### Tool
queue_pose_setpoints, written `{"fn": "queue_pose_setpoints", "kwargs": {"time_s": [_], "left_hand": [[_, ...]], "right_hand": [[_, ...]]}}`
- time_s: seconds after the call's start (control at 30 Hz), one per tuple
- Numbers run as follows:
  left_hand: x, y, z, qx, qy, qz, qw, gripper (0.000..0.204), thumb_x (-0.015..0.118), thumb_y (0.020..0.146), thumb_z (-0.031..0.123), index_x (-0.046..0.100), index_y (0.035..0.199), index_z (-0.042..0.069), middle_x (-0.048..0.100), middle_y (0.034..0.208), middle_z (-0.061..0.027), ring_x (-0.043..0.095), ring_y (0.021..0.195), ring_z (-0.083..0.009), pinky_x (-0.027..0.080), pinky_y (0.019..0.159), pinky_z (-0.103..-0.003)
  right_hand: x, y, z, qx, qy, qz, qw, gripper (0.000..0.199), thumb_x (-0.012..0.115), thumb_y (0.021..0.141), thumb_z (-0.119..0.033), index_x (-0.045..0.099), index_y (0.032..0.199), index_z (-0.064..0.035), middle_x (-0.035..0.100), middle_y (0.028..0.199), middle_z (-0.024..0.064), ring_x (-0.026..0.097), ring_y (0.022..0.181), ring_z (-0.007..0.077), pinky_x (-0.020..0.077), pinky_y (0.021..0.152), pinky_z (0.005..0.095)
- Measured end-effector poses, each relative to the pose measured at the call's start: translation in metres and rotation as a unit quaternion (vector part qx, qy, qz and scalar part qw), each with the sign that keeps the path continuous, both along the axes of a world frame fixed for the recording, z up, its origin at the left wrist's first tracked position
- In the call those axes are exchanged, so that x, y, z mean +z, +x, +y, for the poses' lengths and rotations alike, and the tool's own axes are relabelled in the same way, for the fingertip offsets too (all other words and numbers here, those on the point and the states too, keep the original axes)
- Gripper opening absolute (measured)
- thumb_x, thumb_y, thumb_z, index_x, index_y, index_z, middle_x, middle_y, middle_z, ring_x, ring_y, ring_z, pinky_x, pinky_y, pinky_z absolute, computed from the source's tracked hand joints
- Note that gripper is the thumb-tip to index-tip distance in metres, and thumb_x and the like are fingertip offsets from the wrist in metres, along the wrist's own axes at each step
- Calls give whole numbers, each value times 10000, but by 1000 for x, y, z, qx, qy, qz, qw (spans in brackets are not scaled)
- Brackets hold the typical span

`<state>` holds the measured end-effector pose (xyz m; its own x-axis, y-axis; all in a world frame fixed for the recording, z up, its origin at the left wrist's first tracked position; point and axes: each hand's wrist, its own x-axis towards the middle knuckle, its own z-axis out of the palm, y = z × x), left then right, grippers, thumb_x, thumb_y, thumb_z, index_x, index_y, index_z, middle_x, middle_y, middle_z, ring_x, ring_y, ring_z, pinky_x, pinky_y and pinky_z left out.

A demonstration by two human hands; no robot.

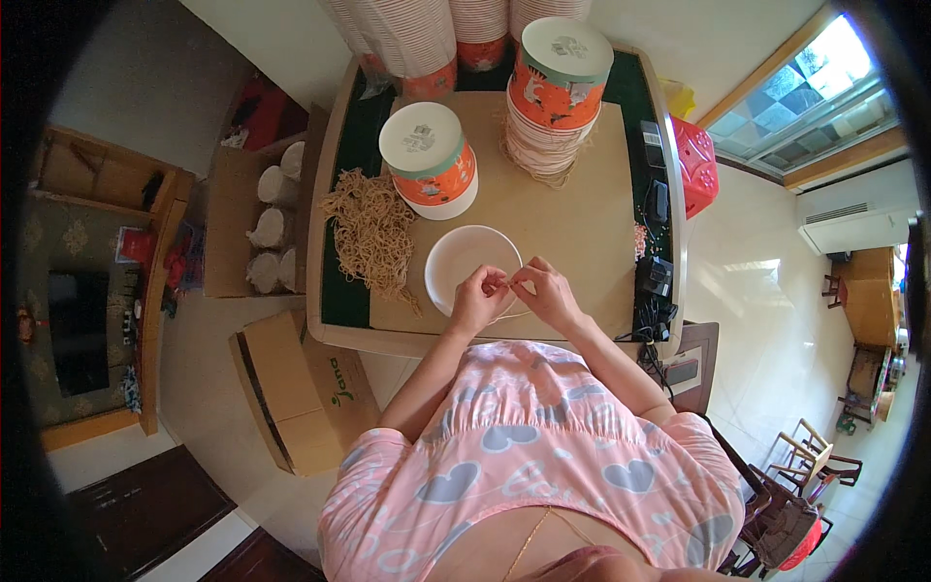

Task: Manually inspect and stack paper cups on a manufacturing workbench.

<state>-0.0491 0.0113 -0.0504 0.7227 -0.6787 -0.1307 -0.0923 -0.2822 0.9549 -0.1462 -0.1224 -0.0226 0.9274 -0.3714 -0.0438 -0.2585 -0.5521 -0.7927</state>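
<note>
Both hands, left hand (pixel 478 296) and right hand (pixel 545 291), fingers pinched on one thin string over one white bowl (pixel 465 260).

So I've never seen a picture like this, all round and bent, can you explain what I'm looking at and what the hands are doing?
This is one view from a wide fisheye camera worn on a person's head, looking down, so straight edges curve. No machine: the left hand and right hand are the person's own, meeting over a white bowl on a table. They seem to pinch something thin between the fingertips; it is too small to identify. Left of the bowl lies a pile of tan strings. Behind it stand stacks of orange-and-white paper bowls, upside down.
</note>
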Motion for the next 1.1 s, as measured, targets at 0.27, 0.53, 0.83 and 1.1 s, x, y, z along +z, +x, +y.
{"fn": "queue_pose_setpoints", "kwargs": {"time_s": [0.27, 0.53, 0.83, 1.1], "left_hand": [[6, -2, 3, -5, 37, -28, 999, 106, 646, 780, 49, 614, 877, 20, 656, 760, -64, 634, 686, -128, 499, 613, -257], [10, 0, 6, 8, -3, -62, 998, 69, 591, 824, 57, 618, 865, 8, 651, 719, -65, 632, 643, -124, 494, 595, -246], [3, 1, 5, 20, -11, -6, 1000, 80, 576, 849, 62, 628, 869, 5, 652, 752, -33, 589, 635, -69, 463, 568, -207], [-7, 1, 3, 26, -48, 116, 992, 72, 558, 864, 67, 599, 843, 12, 640, 734, -21, 534, 578, -43, 419, 509, -191]], "right_hand": [[-3, 0, 1, -14, 22, -6, 1000, 121, 638, 771, -157, 652, 853, -69, 575, 886, 101, 596, 793, 295, 486, 687, 379], [-8, 1, 1, 11, -8, -11, 1000, 113, 627, 776, -157, 645, 842, -67, 575, 879, 98, 601, 776, 291, 487, 665, 379], [-3, 7, 9, -22, 74, -73, 994, 85, 637, 781, -88, 607, 846, -42, 564, 754, 80, 515, 545, 144, 443, 520, 276], [-19, 5, 9, -68, 160, -71, 982, 93, 618, 808, -64, 552, 840, -8, 584, 681, 50, 501, 565, 72, 436, 511, 238]]}}
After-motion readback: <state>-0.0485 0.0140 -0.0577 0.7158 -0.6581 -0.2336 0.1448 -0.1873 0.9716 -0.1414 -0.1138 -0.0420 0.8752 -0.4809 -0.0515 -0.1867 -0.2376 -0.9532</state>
